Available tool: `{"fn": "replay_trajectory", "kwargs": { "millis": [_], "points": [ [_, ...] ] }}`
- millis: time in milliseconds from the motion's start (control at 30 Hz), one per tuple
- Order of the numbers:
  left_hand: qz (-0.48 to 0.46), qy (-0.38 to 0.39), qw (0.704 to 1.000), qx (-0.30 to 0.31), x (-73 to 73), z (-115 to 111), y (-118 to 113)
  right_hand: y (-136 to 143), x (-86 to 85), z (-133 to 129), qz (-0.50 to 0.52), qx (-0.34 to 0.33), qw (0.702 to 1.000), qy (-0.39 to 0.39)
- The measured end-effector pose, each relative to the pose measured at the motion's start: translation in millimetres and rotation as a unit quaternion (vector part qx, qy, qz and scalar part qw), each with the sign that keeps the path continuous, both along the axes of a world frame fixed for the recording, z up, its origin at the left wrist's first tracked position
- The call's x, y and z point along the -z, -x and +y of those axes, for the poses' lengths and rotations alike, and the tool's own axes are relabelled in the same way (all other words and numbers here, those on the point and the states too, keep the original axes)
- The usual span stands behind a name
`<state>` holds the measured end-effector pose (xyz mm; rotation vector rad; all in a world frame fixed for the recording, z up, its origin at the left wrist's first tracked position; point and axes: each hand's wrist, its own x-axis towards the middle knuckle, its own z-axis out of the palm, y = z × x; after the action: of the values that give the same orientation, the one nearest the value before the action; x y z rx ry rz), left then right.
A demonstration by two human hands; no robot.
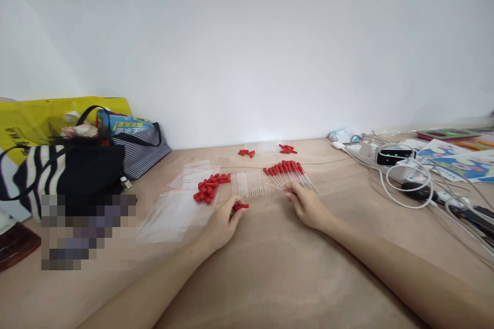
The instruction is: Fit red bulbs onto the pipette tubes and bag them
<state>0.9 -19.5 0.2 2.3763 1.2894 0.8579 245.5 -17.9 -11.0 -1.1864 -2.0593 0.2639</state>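
Loose bulbs [206,193] – solid bright red; capped tubes [288,169] have same red tops w/ clear stems. Bare tubes [249,185]: clear, whitish. Plastic bags [164,218] see-thru, w/ thin red lines. Tabletop [270,272] plain tan; wall [247,51] plain pale grey-wht. Far L: yellow bag [36,106] w/ blk print, blk bag [94,167] w/ broad cream stripes, dk/wht fine-striped bag [144,155], blue packet [131,123] w/ yellow & wht lettering. R side – wht cables [386,185], blk device [395,156] w/ green lights, blue-and-wht printed sheets [440,154].
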Motion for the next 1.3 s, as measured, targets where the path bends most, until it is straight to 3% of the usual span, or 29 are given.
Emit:
{"fn": "replay_trajectory", "kwargs": {
  "millis": [100,200,500,800,1067,1300],
  "points": [
    [-0.012,0.022,0.999,0.031,-2.6,-3,-5,-11,3.1,-21,-0.017,-0.049,0.999,0.001],
    [-0.023,0.040,0.997,0.055,-5.3,-8,-11,-8,2.1,-29,-0.038,-0.046,0.998,0.005],
    [-0.047,0.110,0.989,0.084,-3.7,-13,-14,11,2.4,-28,-0.027,-0.049,0.998,0.004],
    [-0.050,0.116,0.987,0.101,-7.7,-15,-16,17,2.6,-29,-0.049,-0.075,0.996,-0.001],
    [-0.090,0.135,0.981,0.104,-2.2,-13,-15,17,0.7,-31,-0.074,-0.106,0.992,-0.001],
    [-0.013,0.109,0.986,0.122,-9.0,-19,-13,11,1.5,-25,-0.111,-0.149,0.982,-0.026]
  ]
}}
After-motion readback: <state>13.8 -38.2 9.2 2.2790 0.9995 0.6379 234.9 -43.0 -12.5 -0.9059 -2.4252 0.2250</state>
